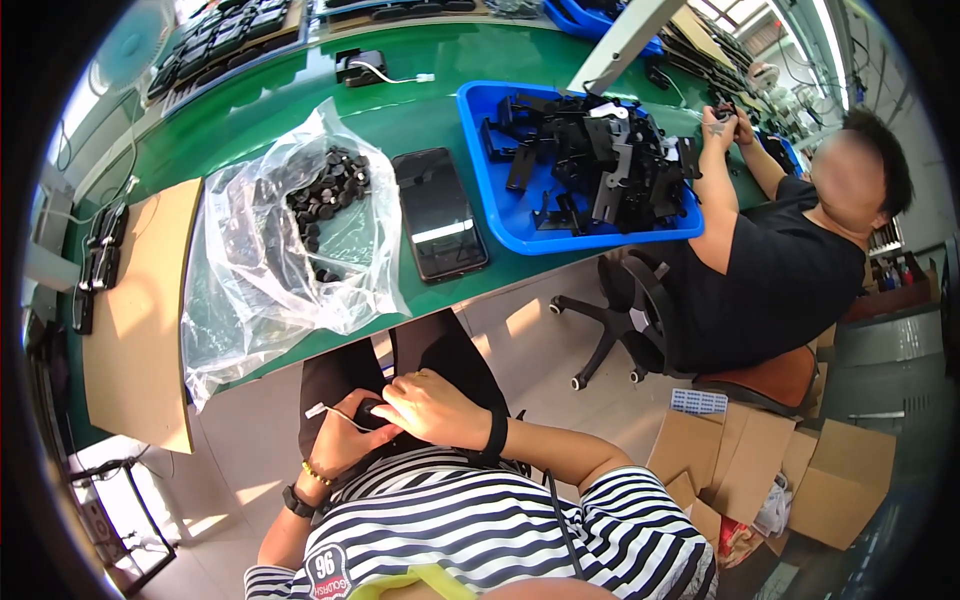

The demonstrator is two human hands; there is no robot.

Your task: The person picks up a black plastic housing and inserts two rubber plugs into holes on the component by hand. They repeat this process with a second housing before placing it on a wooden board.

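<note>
Close to my body, above my lap, both hands meet at a small black part point(369, 411) with a thin white cable. My left hand point(338, 442) is closed around it, and the cable runs over the fingers to a white connector point(316, 410). My right hand point(432, 408) presses its closed fingers onto the same part from the right. Most of the part is hidden by the hands. On the green bench point(425, 120) lie an open clear plastic bag point(240, 265) with many small round black pieces point(330, 190) and a dark phone point(440, 215).
A blue tray point(520, 240) heaped with black plastic parts point(610, 165) stands right of the phone. Farther back lies a black piece with a white cable point(362, 68). Cardboard point(140, 310) covers the bench's left end. A co-worker point(770, 270) sits at right, near open cartons point(740, 460).
</note>
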